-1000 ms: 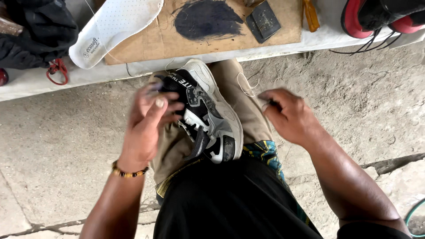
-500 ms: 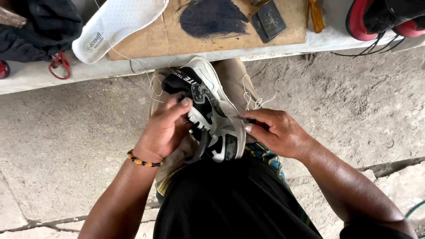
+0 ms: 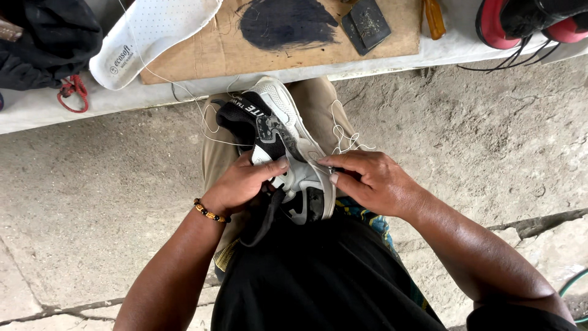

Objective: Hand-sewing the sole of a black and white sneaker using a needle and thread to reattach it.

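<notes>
In the head view, a black, white and grey sneaker (image 3: 278,153) of mesh and smooth panels lies on the person's lap, its toe pointing away toward the bench. The left hand (image 3: 242,184), with a beaded bracelet (image 3: 209,212) at the wrist, clasps the sneaker's near left side, fingers curled and thumb pressed on the upper. The right hand (image 3: 370,181) presses on the sneaker's right side, its fingertips pinched together at the sole edge; whether they pinch a needle cannot be told. Thin white thread (image 3: 343,138) curls loose just right of the sneaker and trails left of it up to the bench.

Beyond the sneaker's toe, the white-covered bench (image 3: 37,110) carries a flat piece of brown cardboard (image 3: 202,58) with a black smear. A white perforated insole (image 3: 153,34) lies on its left end and a dark rectangular block (image 3: 366,24) on its right. Far right of the sneaker stands a red and black shoe (image 3: 527,21). The floor (image 3: 92,202) is rough, cracked concrete.
</notes>
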